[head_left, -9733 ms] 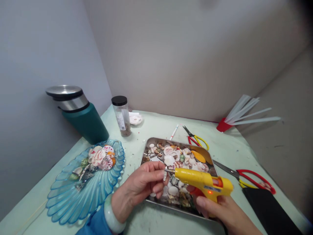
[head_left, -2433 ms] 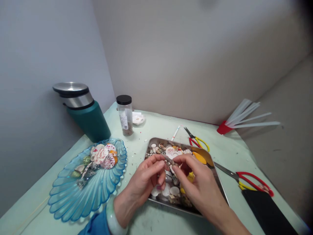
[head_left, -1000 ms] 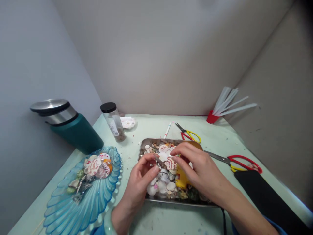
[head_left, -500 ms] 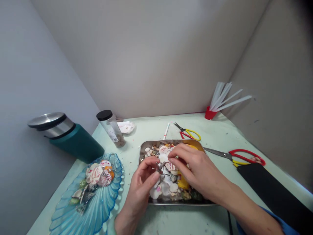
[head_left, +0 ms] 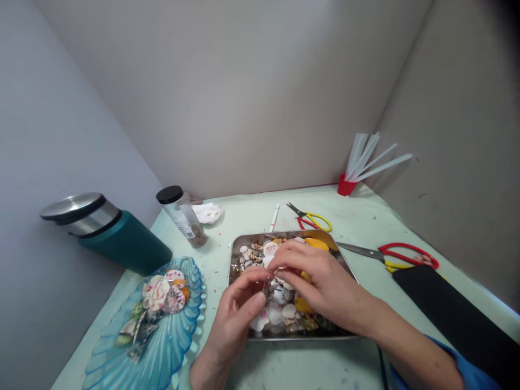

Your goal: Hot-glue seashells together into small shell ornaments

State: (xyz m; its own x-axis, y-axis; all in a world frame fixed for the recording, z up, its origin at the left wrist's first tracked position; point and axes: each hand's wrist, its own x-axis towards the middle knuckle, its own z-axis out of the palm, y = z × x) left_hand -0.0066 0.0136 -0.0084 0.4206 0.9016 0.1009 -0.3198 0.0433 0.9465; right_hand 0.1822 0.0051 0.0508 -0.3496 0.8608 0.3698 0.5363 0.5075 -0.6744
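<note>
Over a metal tray (head_left: 300, 339) of seashells (head_left: 274, 313), my two hands come together. My left hand (head_left: 239, 306) pinches a small shiny piece (head_left: 266, 285) between thumb and fingers; it looks clear or silvery, and its kind is too small to make out. The thumb and fingertips of my right hand (head_left: 320, 273) are pressed together right beside that piece, and what they grip, if anything, is hidden. White, striped and yellow shells show around both hands. My right hand covers the middle of the tray.
To the left, a blue scalloped glass dish (head_left: 179, 338) bears several shells. Behind it stand a teal bottle (head_left: 125, 241) and a black-lidded jar (head_left: 182, 216). Small scissors (head_left: 311, 218), a marker (head_left: 275, 218), large scissors (head_left: 379, 254), a black strip (head_left: 450, 303) and a red cup of white sticks (head_left: 347, 186) lie beyond.
My right hand has moved slightly left, bringing its fingertips up against those of my left hand. The small shiny piece stays in my left fingers. The view has shifted slightly.
</note>
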